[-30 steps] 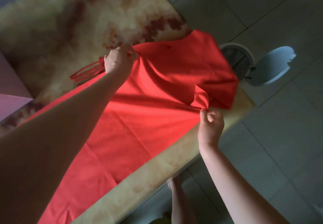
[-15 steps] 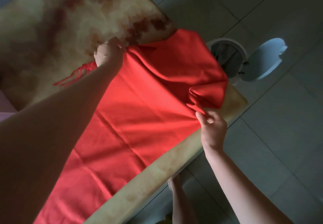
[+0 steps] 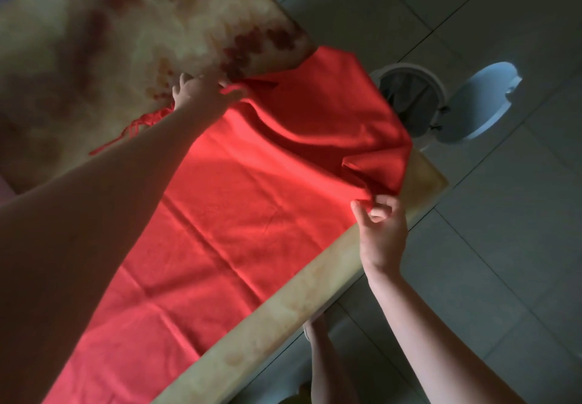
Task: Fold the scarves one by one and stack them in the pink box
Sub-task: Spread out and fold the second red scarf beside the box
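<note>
A long red scarf (image 3: 239, 208) lies spread along the table (image 3: 94, 41), its far end doubled back over itself near the table's right corner. Red fringe (image 3: 135, 129) trails out beside my left forearm. My left hand (image 3: 201, 93) rests on the scarf's far edge, fingers spread and a thin red strand across them. My right hand (image 3: 382, 230) is at the near edge by the table rim, thumb and fingers loosely apart just under the folded corner; a pinch on the cloth does not show. The pink box is out of view.
The table has a yellow top with red-brown blotches and a pale front rim (image 3: 283, 306). Beyond its right corner a white pedal bin (image 3: 412, 95) stands on the grey tiled floor with its lid (image 3: 482, 101) open. A leg shows below the table edge.
The view has shifted and the pink box has left the frame. The folded-over end now lies flatter. My right hand's fingers have loosened from the corner they pinched; my left hand has spread open.
</note>
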`<state>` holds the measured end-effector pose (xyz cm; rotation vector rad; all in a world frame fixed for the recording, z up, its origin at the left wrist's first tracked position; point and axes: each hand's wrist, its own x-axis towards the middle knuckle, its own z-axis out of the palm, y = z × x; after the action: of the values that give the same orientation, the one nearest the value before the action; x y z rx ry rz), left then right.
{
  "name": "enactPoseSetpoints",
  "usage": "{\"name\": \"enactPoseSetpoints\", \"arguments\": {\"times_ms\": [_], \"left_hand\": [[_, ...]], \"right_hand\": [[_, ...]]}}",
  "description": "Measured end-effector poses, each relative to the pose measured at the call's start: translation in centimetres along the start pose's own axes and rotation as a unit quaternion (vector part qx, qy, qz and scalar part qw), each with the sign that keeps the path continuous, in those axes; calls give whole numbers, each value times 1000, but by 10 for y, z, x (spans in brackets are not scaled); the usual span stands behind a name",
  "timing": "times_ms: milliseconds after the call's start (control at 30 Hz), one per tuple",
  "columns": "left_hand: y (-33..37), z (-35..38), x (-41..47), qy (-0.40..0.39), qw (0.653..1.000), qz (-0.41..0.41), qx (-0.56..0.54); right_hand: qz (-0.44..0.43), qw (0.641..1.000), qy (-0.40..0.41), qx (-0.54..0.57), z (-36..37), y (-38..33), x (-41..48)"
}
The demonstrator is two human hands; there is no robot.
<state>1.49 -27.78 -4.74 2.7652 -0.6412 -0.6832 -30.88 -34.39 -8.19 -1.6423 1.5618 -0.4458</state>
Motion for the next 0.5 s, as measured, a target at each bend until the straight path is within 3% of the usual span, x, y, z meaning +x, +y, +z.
{"name": "enactPoseSetpoints", "arguments": {"times_ms": [100, 333, 500], "left_hand": [[2, -3, -5, 1, 997, 58, 43], [13, -13, 1, 111, 991, 35, -58], [10, -1, 8, 68, 998, 7, -5]], "right_hand": [[-21, 999, -38, -17, 2, 2, -11], [-52, 996, 1, -69, 9, 6, -17], [-109, 985, 28, -128, 3, -1, -13]]}}
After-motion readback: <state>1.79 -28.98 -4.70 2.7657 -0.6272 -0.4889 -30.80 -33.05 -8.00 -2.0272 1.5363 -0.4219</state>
